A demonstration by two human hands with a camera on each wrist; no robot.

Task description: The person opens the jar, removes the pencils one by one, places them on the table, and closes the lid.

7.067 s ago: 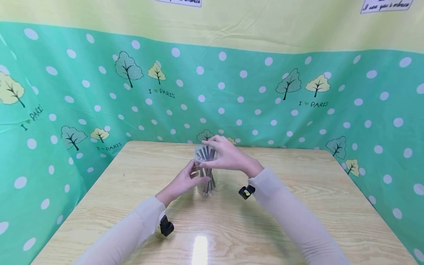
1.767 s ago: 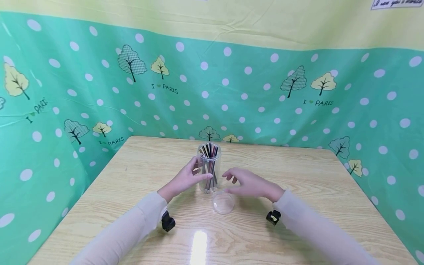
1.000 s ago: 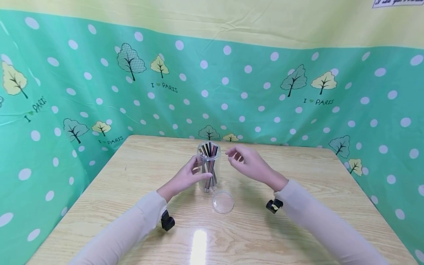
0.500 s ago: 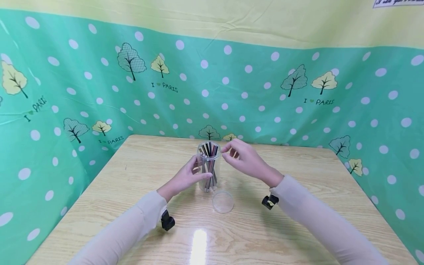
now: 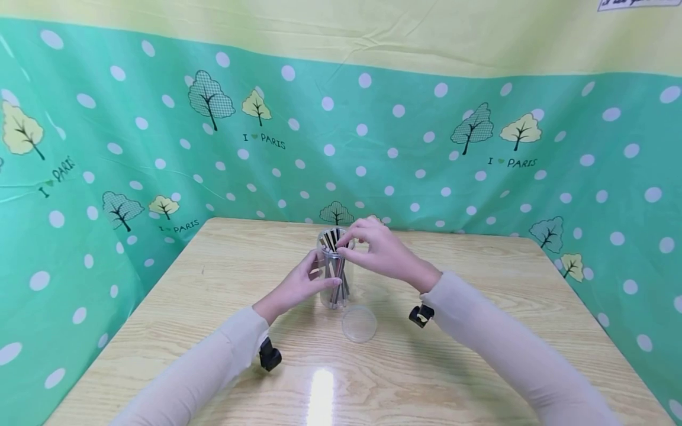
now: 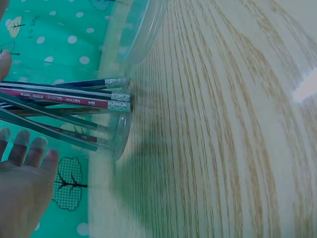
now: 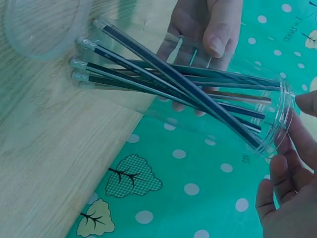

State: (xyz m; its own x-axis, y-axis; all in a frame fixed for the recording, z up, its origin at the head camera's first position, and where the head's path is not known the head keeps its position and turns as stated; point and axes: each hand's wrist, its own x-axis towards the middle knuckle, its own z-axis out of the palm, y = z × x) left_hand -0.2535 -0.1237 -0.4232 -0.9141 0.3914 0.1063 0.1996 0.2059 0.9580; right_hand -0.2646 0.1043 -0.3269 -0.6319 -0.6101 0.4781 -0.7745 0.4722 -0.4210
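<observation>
A clear jar (image 5: 323, 299) stands upright on the table, with several dark and red pencils (image 5: 338, 272) leaning inside. My left hand (image 5: 298, 288) grips the jar's left side, its fingers behind and thumb in front. Over the rim is my right hand (image 5: 379, 251), thumb and index finger at the pencil tops; whether they pinch a pencil cannot be told. The right wrist view has the right hand (image 7: 292, 193) beside the jar's mouth (image 7: 283, 119). A round clear lid (image 5: 359, 324) lies in front of the jar.
The wooden table (image 5: 479, 331) has a glare spot near its front. Behind and beside it hangs a green and yellow curtain (image 5: 362, 148) with white dots and printed trees. A small black camera (image 5: 270, 355) sits at the left wrist, another (image 5: 421, 315) at the right.
The lid, earlier on the jar's top under the right hand, now lies on the table. In the last second my right hand has moved left to the jar's mouth. The left hand stays around the jar.
</observation>
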